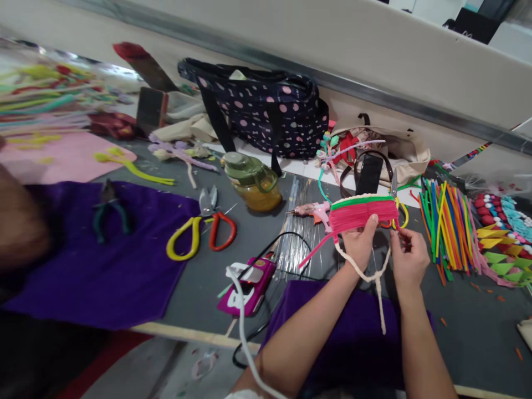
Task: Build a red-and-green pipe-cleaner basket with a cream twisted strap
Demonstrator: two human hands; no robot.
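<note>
My left hand [361, 244] grips the lower edge of a pipe-cleaner panel [353, 216], its thumb lying on the pink front. Rows of pink run below a green row and a cream top edge. At the panel's right corner, the fingers of my right hand [409, 252] are pinched around a pink pipe-cleaner end. A loose pink pipe cleaner [318, 250] sticks out to the lower left. Beneath my hands hangs a cream pipe cleaner [379, 293], bent into a Y shape. Behind the panel, a pink glue gun [320, 213] and yellow-handled scissors [402, 213] are partly hidden.
Bundled coloured pipe cleaners [451, 227] lie to the right, clear glue sticks [293, 255] to the left. Farther left are a green-lidded bottle [251, 183], red-and-yellow-handled cutters [208, 202], pliers [110, 210] and another person's blurred arm [20, 221]. A patterned bag [261, 111] stands behind.
</note>
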